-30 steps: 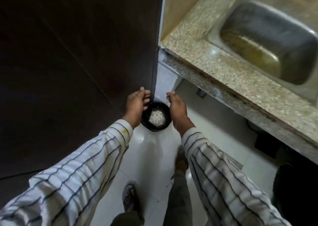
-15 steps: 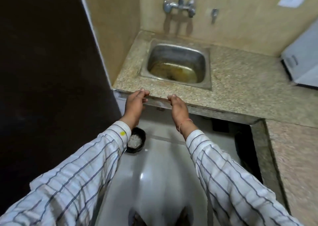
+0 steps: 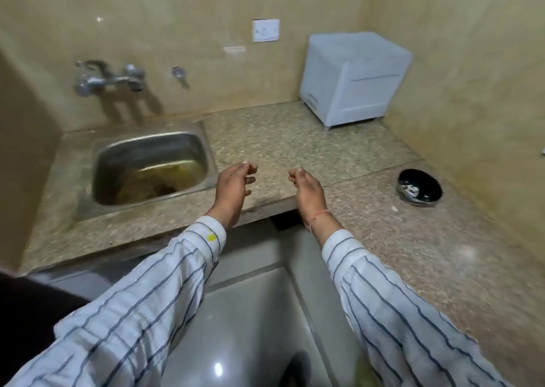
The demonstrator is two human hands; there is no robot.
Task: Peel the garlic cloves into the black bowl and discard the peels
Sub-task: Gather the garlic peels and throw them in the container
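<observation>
Raised from the floor-level peel bin, now out of view. Left hand (image 3: pixel 233 184) and right hand (image 3: pixel 306 187) above table (image 3: pixel 295 139) edge, fingers loosely curled, empty. Black bowl (image 3: pixel 420 189) farther right on table. Peel disposal apparently complete.

Speckled granite counter (image 3: pixel 295 139) w/ black bowl (image 3: pixel 420 188), white box (image 3: pixel 351 83), inset steel sink (image 3: pixel 149 168).
</observation>
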